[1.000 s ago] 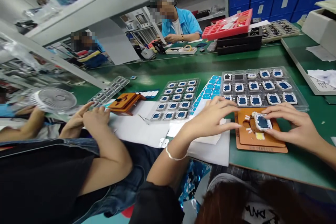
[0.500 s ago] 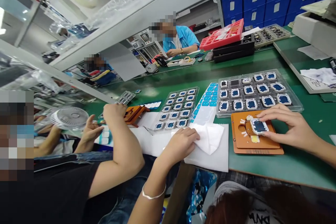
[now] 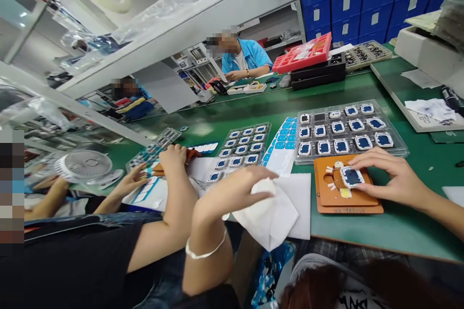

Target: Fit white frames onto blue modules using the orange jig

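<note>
My left hand (image 3: 237,186), with a white bracelet at the wrist, grips a white wiping cloth (image 3: 273,215) that hangs down past the table's front edge. Between thumb and fingers, my right hand (image 3: 393,174) pinches a small white-framed part with a dark blue face (image 3: 352,176). That part is over an orange fixture (image 3: 328,199); whether it touches the fixture I cannot tell. Behind the fixture, a clear plastic tray (image 3: 398,151) carries similar parts in rows. Another tray (image 3: 267,128) of them is farther left, with a sheet of blue stickers (image 3: 286,149) between the trays.
On my left a co-worker's arm (image 3: 152,241) reaches over the bench beside a white fan (image 3: 83,166). Across the bench sits a person in a blue shirt (image 3: 255,55), near red (image 3: 302,53) and black trays. A grey-edged board (image 3: 384,87) lies at the right.
My left hand has lifted and turned, drawing the cloth left and over the front edge. My right hand still holds the part over the fixture. The co-worker's hands have shifted; the view moved slightly.
</note>
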### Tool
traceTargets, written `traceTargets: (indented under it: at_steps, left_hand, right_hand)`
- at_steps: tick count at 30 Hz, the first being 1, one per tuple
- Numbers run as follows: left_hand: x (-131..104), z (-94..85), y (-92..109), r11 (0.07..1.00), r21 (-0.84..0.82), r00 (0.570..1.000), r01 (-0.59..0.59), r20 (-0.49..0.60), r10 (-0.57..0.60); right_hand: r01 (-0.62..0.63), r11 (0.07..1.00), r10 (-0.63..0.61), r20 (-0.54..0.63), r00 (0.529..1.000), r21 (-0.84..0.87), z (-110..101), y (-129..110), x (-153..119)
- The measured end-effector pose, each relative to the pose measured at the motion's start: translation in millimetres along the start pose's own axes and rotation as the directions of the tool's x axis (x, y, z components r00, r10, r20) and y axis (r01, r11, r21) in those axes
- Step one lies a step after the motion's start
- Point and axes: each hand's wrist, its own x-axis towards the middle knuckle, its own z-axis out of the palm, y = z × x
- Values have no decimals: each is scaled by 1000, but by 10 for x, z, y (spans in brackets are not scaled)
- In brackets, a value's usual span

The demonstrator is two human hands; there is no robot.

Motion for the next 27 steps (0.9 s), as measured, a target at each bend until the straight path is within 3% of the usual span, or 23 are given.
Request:
traceTargets:
  at_steps: [1,2,4,6,7,10,14,19,22,24,27]
  left_hand:
    - [211,0,68,996,-21,987,-88,-136,84]
    - [429,32,133,985,-40,948,-171,-280,153]
    - [830,186,238,951,-65,800,-303,-560,217]
    - [1114,417,290,916,-65,666,-396,-708,238]
    - [1198,538,296,900,-59,636,-433,-727,258]
    - [1263,811,266,860,-58,650,-508,-681,338]
    - [1209,867,201,875,-68,669,-479,-674,314]
    - [1244,811,50,985,-33,706,-168,-702,97]
    - [1276,833,-46,999,-38,730,39,-681,-54]
    - [1283,839,-82,990,-37,736,134,-666,-124]
    - [1264,795,-123,964,-37,732,263,-643,-225]
  right_hand:
    - [3,1000,-3,6,1000,-8,-4,15,0]
    - [4,1000,-4,17,1000,-20,-10,29,1]
    - [9,999,-6,49,999,-48,-28,52,6]
    - [16,997,-10,87,996,-76,-51,62,14]
    - [21,996,-12,104,995,-88,-64,62,19]
    - [28,993,-11,147,989,-113,-99,54,36]
    - [46,995,-27,196,980,-91,-144,57,49]
    - [174,980,-149,223,963,-96,-191,87,75]
    - [234,965,-208,196,958,-118,-210,133,200]
    - [202,964,-172,171,970,-173,-207,204,372]
    - [26,944,16,125,992,-329,-157,410,748]
